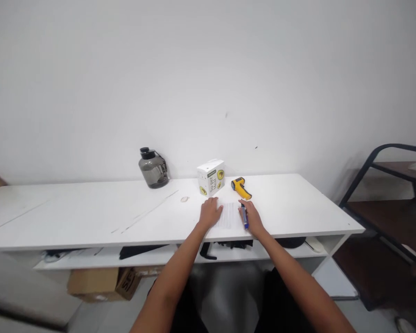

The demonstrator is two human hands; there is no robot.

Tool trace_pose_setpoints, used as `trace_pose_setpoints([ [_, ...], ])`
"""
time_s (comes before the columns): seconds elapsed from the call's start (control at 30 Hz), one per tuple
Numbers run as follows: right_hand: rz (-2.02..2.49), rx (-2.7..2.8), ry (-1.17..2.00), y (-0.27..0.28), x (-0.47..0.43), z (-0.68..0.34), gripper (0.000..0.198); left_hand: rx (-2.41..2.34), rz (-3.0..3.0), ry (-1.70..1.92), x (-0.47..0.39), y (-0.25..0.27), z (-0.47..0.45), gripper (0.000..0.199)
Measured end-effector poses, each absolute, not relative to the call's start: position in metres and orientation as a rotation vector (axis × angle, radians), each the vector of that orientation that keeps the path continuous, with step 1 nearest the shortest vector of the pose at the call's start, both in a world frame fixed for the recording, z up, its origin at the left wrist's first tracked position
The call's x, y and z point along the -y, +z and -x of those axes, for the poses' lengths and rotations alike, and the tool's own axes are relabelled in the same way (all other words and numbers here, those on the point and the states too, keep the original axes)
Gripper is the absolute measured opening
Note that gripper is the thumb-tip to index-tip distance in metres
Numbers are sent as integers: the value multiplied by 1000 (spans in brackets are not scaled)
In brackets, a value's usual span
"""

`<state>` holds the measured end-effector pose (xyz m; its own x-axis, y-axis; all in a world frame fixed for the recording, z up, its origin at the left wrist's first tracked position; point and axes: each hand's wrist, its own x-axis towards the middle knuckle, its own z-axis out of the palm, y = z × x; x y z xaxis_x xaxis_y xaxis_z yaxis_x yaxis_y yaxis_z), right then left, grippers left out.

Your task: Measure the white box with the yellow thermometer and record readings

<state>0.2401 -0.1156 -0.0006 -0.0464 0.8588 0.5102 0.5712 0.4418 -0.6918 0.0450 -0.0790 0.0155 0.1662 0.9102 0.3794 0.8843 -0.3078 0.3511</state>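
A sheet of white paper with faint lines (229,216) lies flat on the white table between my hands. My left hand (211,213) rests at its left edge, thumb apart from the fingers, holding nothing. At the right edge, my right hand (253,219) is closed on a blue pen (244,218), which points roughly toward and away from me. Just beyond the paper stands a white box with avocado pictures (211,178). A yellow and black infrared thermometer (241,188) lies to the right of the box.
A grey transparent jug with a black lid (154,169) stands by the wall on the left. A small ring-like item (184,199) lies on the table (90,212). Below are a shelf with dark items and a cardboard box (95,283). A dark-framed rack (377,185) stands at right.
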Motion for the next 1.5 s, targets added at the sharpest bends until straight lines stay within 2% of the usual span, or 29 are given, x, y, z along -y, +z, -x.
trace_pose_setpoints([
  [0.17, 1800, 1870, 311, 7, 94, -232, 47, -1835, -2139, 953, 59, 0, -39, 55],
  [0.33, 1953, 2100, 203, 32, 65, -212, 34, -1764, -1851, 1143, 53, 0, -36, 61],
  [0.43, 1974, 1966, -23, 44, 45, -204, 30, -1667, -1669, 1287, 51, 2, -33, 54],
  [0.53, 2091, 1783, -100, 43, 24, -204, 38, -1677, -1455, 1436, 47, 3, -28, 45],
  [0.6, 2153, 1720, -9, 36, 12, -207, 47, -1769, -1393, 1529, 40, 4, -24, 56],
  [0.7, 2160, 1701, 93, 26, -1, -213, 53, -1953, -1479, 1536, 20, 9, -20, 92],
  [0.77, 2163, 1694, 132, 22, -7, -218, 54, -2026, -1503, 1463, 4, 14, -19, 107],
  [0.83, 2172, 1682, 170, 22, -9, -222, 54, -2019, -1483, 1394, -8, 18, -19, 100],
  [0.9, 2175, 1665, 176, 23, -10, -225, 52, -1988, -1472, 1346, -14, 20, -18, 80],
  [0.97, 2167, 1638, 144, 24, -8, -226, 47, -1981, -1463, 1327, -12, 21, -18, 70],
  [1.07, 2098, 1574, 106, 28, -3, -227, 43, -1987, -1424, 1345, -2, 22, -18, 68],
  [1.2, 1788, 1541, 112, 38, 6, -227, 50, -1963, -1374, 1419, 8, 26, -20, 64],
  [1.33, 1414, 1534, 370, 43, 18, -220, 54, -1859, -1370, 1552, 10, 29, -22, 56],
  [1.5, 1182, 1601, 572, 43, 29, -207, 41, -1802, -1564, 1711, 15, 34, -23, 56],
])
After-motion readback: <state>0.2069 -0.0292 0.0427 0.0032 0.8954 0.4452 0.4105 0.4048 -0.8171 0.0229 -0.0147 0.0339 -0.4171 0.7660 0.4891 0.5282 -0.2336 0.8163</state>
